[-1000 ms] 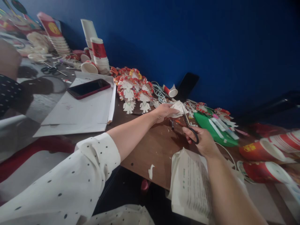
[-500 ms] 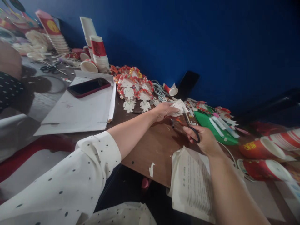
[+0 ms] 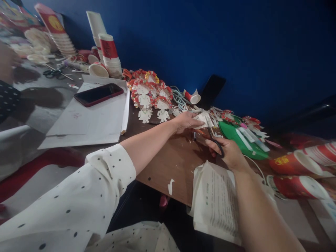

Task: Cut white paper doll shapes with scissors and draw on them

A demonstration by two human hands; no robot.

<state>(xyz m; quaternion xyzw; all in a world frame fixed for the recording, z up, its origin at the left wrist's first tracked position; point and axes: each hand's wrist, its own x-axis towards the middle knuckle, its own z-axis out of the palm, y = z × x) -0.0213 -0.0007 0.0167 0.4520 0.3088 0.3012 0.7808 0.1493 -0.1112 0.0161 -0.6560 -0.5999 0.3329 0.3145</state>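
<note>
My left hand [image 3: 185, 122] is closed on a small piece of white paper [image 3: 202, 120], pinched between thumb and fingers above the table. In my right hand [image 3: 228, 152] is a pair of scissors [image 3: 218, 145] with dark handles. The blades point up and away from me and meet the paper's right edge; whether they are parted I cannot tell. Just beyond my left hand lies a pile of white paper dolls [image 3: 144, 99] with red and yellow frilled rims. Beneath my right wrist, a printed paper bag [image 3: 214, 203] lies at the table's front edge.
A phone [image 3: 99, 94] rests on a white box [image 3: 86, 120] at left, with stacked paper cups [image 3: 111, 57] behind. To the right are a green round mat [image 3: 228, 131] and red paper cups [image 3: 296, 164]. Another person's arm [image 3: 6, 70] shows at far left.
The view has shifted slightly. The paper in my left hand is tilted a little differently against the scissors. Both hands keep their hold. The other person's arm at far left has moved slightly.
</note>
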